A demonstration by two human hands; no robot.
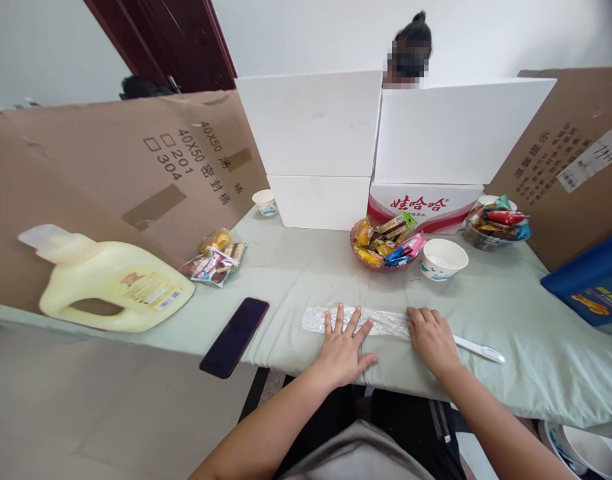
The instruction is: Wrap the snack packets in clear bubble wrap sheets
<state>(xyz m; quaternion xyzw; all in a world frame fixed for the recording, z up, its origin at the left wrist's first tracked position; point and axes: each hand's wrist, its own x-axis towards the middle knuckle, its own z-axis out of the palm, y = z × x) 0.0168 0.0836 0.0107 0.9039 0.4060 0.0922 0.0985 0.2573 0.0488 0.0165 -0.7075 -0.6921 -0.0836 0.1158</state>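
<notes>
At the near edge of the worktop (pixel 286 267), both hands lie palm-down on a clear plastic bag (pixel 381 322) spread flat on the pale green cloth. The left hand (pixel 343 350) has its grip fully open, 5 fingers fanned wide and pressed onto the bag's left half, closing on nothing. The right hand (pixel 433 339) rests on the bag's right end with fingers loosely curled and knuckles up; it pins the bag rather than clutching it. A white plastic utensil (pixel 479 349) pokes out from under the right hand toward the right edge; whether the fingers hold it I cannot tell.

Left of the hands, a dark phone (pixel 235 336) overhangs the near edge. Further left, a yellow jug (pixel 111 283) lies on its side.

Beyond the bag, mid-worktop, stand a white paper bowl (pixel 443 259) and, just beside it, a red dish of wrapped snacks (pixel 386 243). A small bag of snacks (pixel 215 261) lies toward the left edge, and another bowl of snacks (pixel 496 227) sits toward the right edge.

At the far edge, a paper cup (pixel 265 202) stands by stacked white boxes (pixel 386 133), with cardboard sheets (pixel 136 173) walling both sides. Another person's head shows behind the boxes.
</notes>
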